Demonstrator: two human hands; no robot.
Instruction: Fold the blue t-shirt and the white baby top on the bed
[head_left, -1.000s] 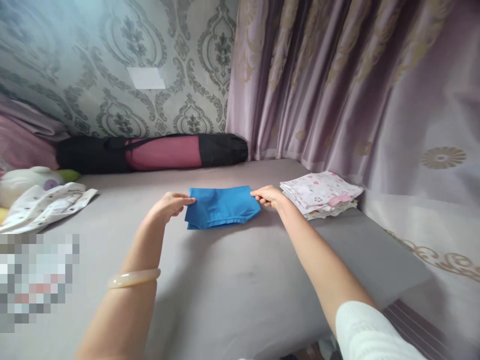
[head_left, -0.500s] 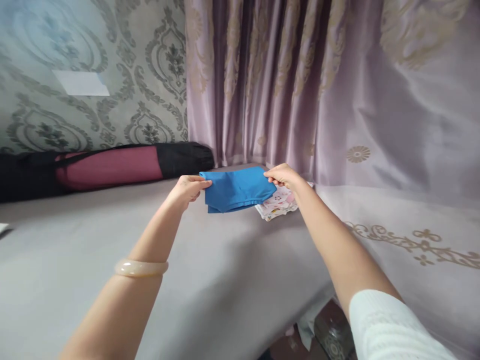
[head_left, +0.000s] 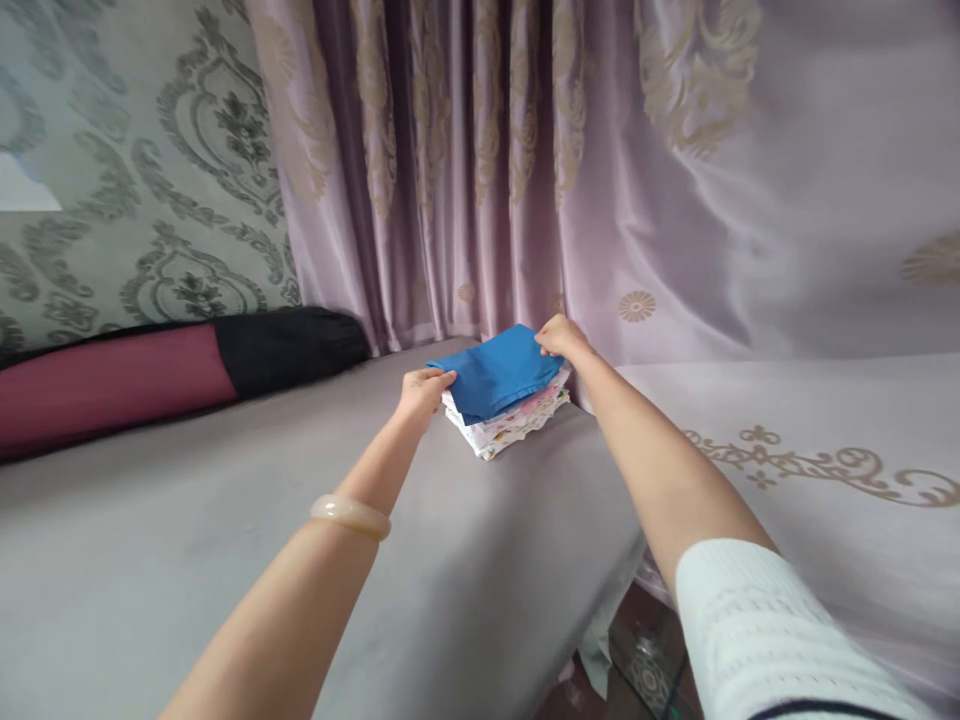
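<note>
A folded blue cloth (head_left: 499, 372), perhaps a garment, lies over the top of a stack of folded white printed cloths (head_left: 517, 428). My left hand (head_left: 425, 393) pinches its left corner between thumb and fingers. At the opposite end, my right hand (head_left: 561, 338) grips the right edge. The stack's front and side edges show below the blue cloth; its top is covered. Whether the blue cloth rests fully on the stack, I cannot tell.
The stack stands on a grey sheeted bed (head_left: 262, 560), close to a purple curtain (head_left: 510, 200). Along the wall lies a long black and maroon bag (head_left: 292, 350). Beyond the bed's right edge, dark floor (head_left: 637, 650) shows below.
Both hands have brought the blue cloth over the printed stack, where before it was held to the left of it. The view has turned right.
</note>
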